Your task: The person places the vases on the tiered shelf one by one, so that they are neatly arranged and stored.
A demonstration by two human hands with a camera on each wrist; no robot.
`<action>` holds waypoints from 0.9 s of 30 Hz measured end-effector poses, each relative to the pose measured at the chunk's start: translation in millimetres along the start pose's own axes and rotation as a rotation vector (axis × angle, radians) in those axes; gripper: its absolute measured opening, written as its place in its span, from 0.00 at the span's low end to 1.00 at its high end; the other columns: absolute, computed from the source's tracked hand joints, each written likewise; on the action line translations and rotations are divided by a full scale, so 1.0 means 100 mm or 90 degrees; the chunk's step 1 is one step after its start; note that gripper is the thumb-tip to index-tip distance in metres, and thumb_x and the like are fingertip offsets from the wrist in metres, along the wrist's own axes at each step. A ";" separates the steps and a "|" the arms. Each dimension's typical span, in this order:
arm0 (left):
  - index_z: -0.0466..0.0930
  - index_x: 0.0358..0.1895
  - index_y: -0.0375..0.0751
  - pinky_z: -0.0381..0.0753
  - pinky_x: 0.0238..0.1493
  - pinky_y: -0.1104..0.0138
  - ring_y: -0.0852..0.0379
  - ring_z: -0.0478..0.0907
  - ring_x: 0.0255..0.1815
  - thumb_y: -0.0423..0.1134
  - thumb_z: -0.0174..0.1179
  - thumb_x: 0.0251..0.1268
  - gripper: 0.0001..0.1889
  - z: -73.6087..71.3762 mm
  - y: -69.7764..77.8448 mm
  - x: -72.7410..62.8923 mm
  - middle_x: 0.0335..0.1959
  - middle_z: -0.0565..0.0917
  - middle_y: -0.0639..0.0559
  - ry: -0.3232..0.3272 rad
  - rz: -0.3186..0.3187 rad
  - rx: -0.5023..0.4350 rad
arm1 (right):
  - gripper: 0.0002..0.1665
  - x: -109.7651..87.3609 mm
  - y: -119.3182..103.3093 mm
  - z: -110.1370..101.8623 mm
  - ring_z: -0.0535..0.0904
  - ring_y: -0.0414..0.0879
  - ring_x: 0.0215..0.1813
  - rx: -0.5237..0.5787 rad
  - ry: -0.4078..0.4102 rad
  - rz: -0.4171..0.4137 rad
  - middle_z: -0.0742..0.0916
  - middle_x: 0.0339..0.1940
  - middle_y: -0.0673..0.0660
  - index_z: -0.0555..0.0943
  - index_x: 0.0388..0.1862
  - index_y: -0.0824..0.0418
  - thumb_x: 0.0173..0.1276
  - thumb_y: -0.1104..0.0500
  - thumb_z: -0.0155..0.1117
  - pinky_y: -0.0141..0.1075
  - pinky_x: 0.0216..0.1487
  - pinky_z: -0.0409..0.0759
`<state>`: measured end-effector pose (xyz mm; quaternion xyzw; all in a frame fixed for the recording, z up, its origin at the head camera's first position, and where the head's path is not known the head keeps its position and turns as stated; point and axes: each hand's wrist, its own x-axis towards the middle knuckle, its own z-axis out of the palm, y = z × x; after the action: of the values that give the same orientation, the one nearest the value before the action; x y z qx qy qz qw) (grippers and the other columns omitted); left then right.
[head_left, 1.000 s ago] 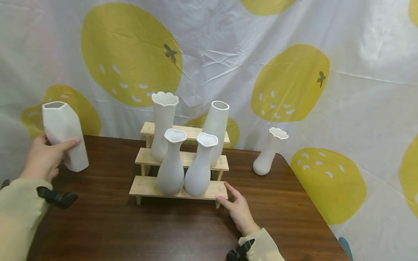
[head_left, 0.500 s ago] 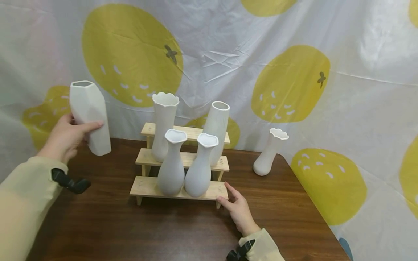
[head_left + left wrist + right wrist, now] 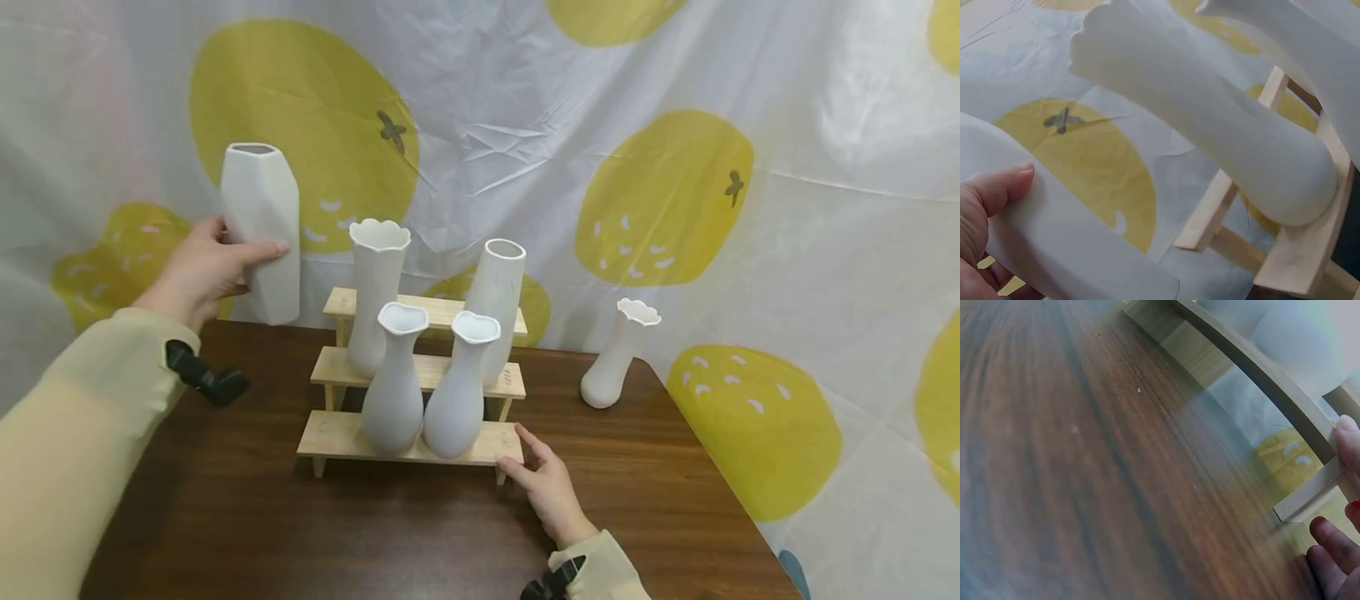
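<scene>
Four vases [image 3: 393, 396] stood on the stand [image 3: 330, 433], the right hand [image 3: 553, 492] pinching its end; seemingly unplaced were the faceted vase [image 3: 262, 196] the left hand [image 3: 202, 271] gripped and a scalloped vase [image 3: 615, 362]

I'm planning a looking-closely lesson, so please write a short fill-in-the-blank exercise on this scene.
1. The faceted vase is gripped by the person's ____ hand.
2. The lowest shelf of the wooden stand holds ____ vases.
3. The big shapes printed on the backdrop are coloured ____.

Missing words: left; two; yellow.
</scene>
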<state>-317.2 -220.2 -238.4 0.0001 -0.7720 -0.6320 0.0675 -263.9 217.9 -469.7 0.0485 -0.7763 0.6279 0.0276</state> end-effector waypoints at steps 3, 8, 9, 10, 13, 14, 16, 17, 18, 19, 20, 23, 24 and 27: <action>0.45 0.76 0.40 0.66 0.59 0.48 0.43 0.60 0.67 0.56 0.66 0.58 0.51 0.08 0.07 0.04 0.73 0.57 0.40 0.006 0.004 -0.001 | 0.42 0.00 0.01 0.00 0.76 0.52 0.58 -0.002 0.002 -0.003 0.79 0.59 0.68 0.64 0.72 0.65 0.62 0.55 0.71 0.33 0.52 0.73; 0.48 0.76 0.41 0.67 0.60 0.49 0.44 0.62 0.66 0.56 0.67 0.57 0.50 0.22 0.16 0.12 0.72 0.59 0.41 0.026 0.007 -0.004 | 0.42 0.00 0.00 0.00 0.76 0.51 0.56 0.002 0.008 0.003 0.81 0.57 0.67 0.65 0.72 0.64 0.62 0.56 0.71 0.33 0.52 0.73; 0.49 0.76 0.42 0.67 0.60 0.49 0.44 0.62 0.66 0.55 0.67 0.57 0.49 0.25 0.17 0.13 0.72 0.60 0.41 0.028 0.010 -0.002 | 0.42 0.00 0.00 0.00 0.77 0.51 0.56 0.002 0.008 0.005 0.81 0.57 0.67 0.65 0.72 0.64 0.62 0.56 0.71 0.33 0.52 0.73; 0.50 0.75 0.42 0.68 0.59 0.50 0.44 0.63 0.65 0.54 0.67 0.58 0.48 0.28 0.18 0.15 0.71 0.61 0.41 0.031 0.014 0.004 | 0.42 0.00 -0.01 0.00 0.77 0.51 0.56 0.004 0.007 0.005 0.81 0.57 0.67 0.65 0.72 0.64 0.62 0.56 0.71 0.33 0.52 0.73; 0.53 0.74 0.42 0.69 0.58 0.51 0.45 0.64 0.64 0.52 0.67 0.58 0.45 0.35 0.21 0.19 0.69 0.64 0.41 0.030 0.032 0.019 | 0.41 0.00 -0.01 0.00 0.77 0.51 0.56 0.010 0.004 0.007 0.80 0.57 0.67 0.65 0.72 0.64 0.62 0.57 0.71 0.32 0.51 0.73; 0.54 0.74 0.40 0.69 0.58 0.52 0.45 0.65 0.63 0.52 0.67 0.59 0.45 0.38 0.21 0.21 0.69 0.64 0.41 0.028 0.038 0.024 | 0.41 0.00 -0.01 0.00 0.77 0.51 0.56 0.011 0.003 0.007 0.80 0.57 0.68 0.65 0.72 0.64 0.62 0.57 0.70 0.32 0.51 0.73; 0.55 0.74 0.39 0.69 0.57 0.52 0.46 0.65 0.62 0.52 0.67 0.59 0.44 0.42 0.23 0.24 0.68 0.65 0.41 0.025 0.045 0.028 | 0.41 0.00 -0.02 0.00 0.77 0.51 0.56 0.012 0.003 0.006 0.80 0.57 0.67 0.64 0.72 0.65 0.62 0.57 0.70 0.31 0.51 0.73; 0.55 0.73 0.39 0.70 0.56 0.53 0.46 0.66 0.62 0.51 0.67 0.59 0.44 0.44 0.24 0.25 0.68 0.65 0.40 0.024 0.047 0.027 | 0.41 0.00 -0.02 0.00 0.77 0.50 0.56 0.012 0.004 0.006 0.80 0.57 0.67 0.65 0.72 0.65 0.62 0.57 0.70 0.31 0.51 0.73; 0.55 0.73 0.39 0.70 0.56 0.53 0.46 0.66 0.62 0.51 0.67 0.59 0.44 0.46 0.24 0.27 0.68 0.65 0.40 0.023 0.047 0.027 | 0.41 0.00 -0.02 0.00 0.77 0.50 0.55 0.010 0.006 0.006 0.81 0.56 0.67 0.65 0.72 0.65 0.62 0.57 0.70 0.31 0.51 0.73; 0.55 0.73 0.39 0.71 0.55 0.53 0.46 0.66 0.61 0.51 0.67 0.59 0.44 0.48 0.25 0.28 0.68 0.66 0.41 0.021 0.048 0.026 | 0.41 0.00 -0.02 0.00 0.77 0.49 0.54 0.009 0.007 0.006 0.81 0.55 0.67 0.65 0.72 0.64 0.62 0.57 0.71 0.31 0.50 0.74; 0.56 0.73 0.39 0.71 0.54 0.54 0.46 0.67 0.61 0.51 0.67 0.59 0.43 0.50 0.25 0.29 0.68 0.66 0.41 0.017 0.047 0.023 | 0.41 0.00 -0.02 0.00 0.78 0.48 0.53 0.007 0.008 0.006 0.82 0.54 0.66 0.65 0.71 0.64 0.62 0.57 0.71 0.32 0.50 0.74; 0.56 0.73 0.39 0.71 0.54 0.54 0.46 0.66 0.61 0.50 0.67 0.60 0.42 0.56 0.25 0.32 0.68 0.65 0.41 0.006 0.044 0.024 | 0.41 0.00 -0.01 0.00 0.78 0.48 0.52 0.006 0.010 0.006 0.83 0.53 0.66 0.66 0.71 0.64 0.61 0.57 0.71 0.32 0.50 0.74; 0.56 0.73 0.39 0.71 0.54 0.54 0.46 0.66 0.61 0.49 0.66 0.60 0.42 0.58 0.25 0.33 0.68 0.65 0.41 0.004 0.044 0.024 | 0.41 0.01 -0.01 0.00 0.78 0.48 0.52 0.006 0.010 0.005 0.83 0.53 0.66 0.66 0.71 0.64 0.61 0.57 0.71 0.32 0.50 0.74; 0.57 0.72 0.39 0.70 0.55 0.53 0.45 0.66 0.61 0.47 0.65 0.61 0.40 0.64 0.23 0.35 0.68 0.65 0.40 -0.002 0.047 0.019 | 0.42 0.01 0.00 0.00 0.77 0.50 0.55 0.009 0.010 0.001 0.81 0.55 0.67 0.65 0.71 0.65 0.61 0.57 0.71 0.32 0.52 0.73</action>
<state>-356.2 -156.0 -224.4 -0.0284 -0.7809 -0.6175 0.0896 -264.4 217.8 -469.8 0.0434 -0.7715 0.6339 0.0327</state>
